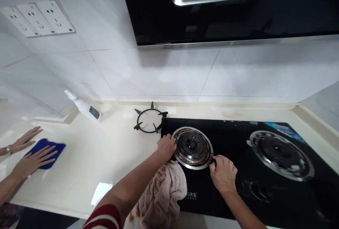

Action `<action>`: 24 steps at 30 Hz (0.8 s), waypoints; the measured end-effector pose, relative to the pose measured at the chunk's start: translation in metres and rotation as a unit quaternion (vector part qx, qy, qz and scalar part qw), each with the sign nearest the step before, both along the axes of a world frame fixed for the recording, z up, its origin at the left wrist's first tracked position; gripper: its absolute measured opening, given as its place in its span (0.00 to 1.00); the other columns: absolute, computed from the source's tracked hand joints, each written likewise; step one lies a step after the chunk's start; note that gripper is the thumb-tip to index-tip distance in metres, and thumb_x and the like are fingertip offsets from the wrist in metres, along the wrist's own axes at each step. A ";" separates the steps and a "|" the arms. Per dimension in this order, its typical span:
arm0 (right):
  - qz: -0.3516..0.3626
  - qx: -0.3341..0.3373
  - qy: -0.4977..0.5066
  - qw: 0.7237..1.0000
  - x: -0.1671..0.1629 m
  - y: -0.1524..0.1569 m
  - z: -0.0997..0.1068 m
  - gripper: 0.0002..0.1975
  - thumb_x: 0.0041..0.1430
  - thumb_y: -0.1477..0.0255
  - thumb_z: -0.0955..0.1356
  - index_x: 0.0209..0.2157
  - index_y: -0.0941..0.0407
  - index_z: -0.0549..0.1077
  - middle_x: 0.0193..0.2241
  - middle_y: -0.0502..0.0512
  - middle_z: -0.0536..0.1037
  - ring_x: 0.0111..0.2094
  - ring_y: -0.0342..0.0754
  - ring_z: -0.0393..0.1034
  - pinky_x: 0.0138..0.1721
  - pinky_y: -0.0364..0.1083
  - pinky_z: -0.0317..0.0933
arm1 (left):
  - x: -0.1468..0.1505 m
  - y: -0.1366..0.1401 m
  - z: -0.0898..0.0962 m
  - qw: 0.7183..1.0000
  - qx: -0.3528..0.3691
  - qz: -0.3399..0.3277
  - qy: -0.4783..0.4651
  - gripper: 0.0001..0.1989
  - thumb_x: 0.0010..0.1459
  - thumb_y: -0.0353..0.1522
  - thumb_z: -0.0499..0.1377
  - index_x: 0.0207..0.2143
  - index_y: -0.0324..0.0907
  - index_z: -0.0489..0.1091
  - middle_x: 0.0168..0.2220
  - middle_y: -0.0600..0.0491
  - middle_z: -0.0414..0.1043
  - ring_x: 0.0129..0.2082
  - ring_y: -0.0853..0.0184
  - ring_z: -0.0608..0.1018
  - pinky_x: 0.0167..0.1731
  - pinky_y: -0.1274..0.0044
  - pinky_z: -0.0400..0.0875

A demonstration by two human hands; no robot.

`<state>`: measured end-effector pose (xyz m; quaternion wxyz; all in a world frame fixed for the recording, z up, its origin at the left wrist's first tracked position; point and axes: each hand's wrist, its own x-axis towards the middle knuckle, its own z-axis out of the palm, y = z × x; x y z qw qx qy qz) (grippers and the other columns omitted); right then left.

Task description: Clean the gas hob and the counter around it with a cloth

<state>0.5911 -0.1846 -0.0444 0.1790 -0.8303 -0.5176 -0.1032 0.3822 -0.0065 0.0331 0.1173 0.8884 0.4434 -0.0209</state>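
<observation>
Behind the stove, a pale wall (156, 73) is seen. Along the back and left of the stove, a cream counter (76, 172) is seen. Above the stove, a big black hood (225, 20) is fixed. The stove (230, 144) itself is flat, black and shiny, and it is set into the counter. At the stove's front left corner, a crumpled pinkish rag (169, 186) with brown stains at one end is seen.

On the right of the stove, one round burner (280, 155) is left untouched. On the left of the stove, the dirty burner (192, 145) is found, and its shiny rim is marked with brown grime. Its left edge is reached by the left hand (167, 147), with the fingers curled in. Its right edge is reached by the right hand (225, 174), with the thumb and fingers bent. It cannot be told whether the rim is gripped or only touched.

Left of the stove, high up, three white sockets (39, 18) are fixed. Just beside the stove's back left corner, a black pot stand (155, 127) is placed. Farther left of the stove, a white spray bottle (86, 109) is kept. Farthest left of the stove, a blue cloth (59, 149) is pressed flat under another person's hand (38, 159). On the stove's back right corner, a blue sticker (286, 131) is stuck.
</observation>
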 end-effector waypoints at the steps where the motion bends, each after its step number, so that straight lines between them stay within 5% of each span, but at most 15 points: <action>1: 0.000 0.000 0.001 1.000 0.000 0.000 0.000 0.10 0.60 0.72 0.61 0.42 0.55 0.70 0.45 0.59 0.73 0.49 0.56 0.62 0.49 0.54 0.53 | 0.000 -0.001 0.001 1.000 -0.004 0.001 0.009 0.11 0.65 0.36 0.53 0.43 0.44 0.72 0.45 0.48 0.69 0.47 0.60 0.74 0.44 0.71 0.70; 15: 0.006 0.010 -0.004 1.000 0.000 0.001 -0.002 0.10 0.60 0.71 0.61 0.41 0.55 0.70 0.45 0.59 0.72 0.49 0.57 0.63 0.50 0.55 0.53 | 0.010 -0.088 -0.004 0.996 -0.028 -0.076 0.046 0.12 0.63 0.32 0.53 0.45 0.36 0.70 0.44 0.42 0.71 0.41 0.57 0.76 0.36 0.70 0.72; 20: 0.007 0.006 -0.005 1.000 0.002 0.000 -0.004 0.10 0.60 0.72 0.61 0.42 0.55 0.70 0.45 0.59 0.72 0.50 0.57 0.62 0.49 0.56 0.53 | 0.011 -0.090 -0.002 0.994 -0.042 -0.100 0.029 0.11 0.64 0.34 0.52 0.41 0.40 0.71 0.43 0.47 0.72 0.41 0.61 0.76 0.37 0.71 0.72; 24: 0.011 0.010 0.001 1.000 0.003 -0.001 -0.006 0.11 0.60 0.72 0.61 0.42 0.55 0.70 0.45 0.59 0.72 0.50 0.57 0.62 0.49 0.55 0.53 | -0.006 -0.060 0.006 0.996 -0.037 -0.075 0.034 0.12 0.64 0.38 0.53 0.42 0.43 0.72 0.45 0.49 0.72 0.41 0.61 0.76 0.37 0.71 0.72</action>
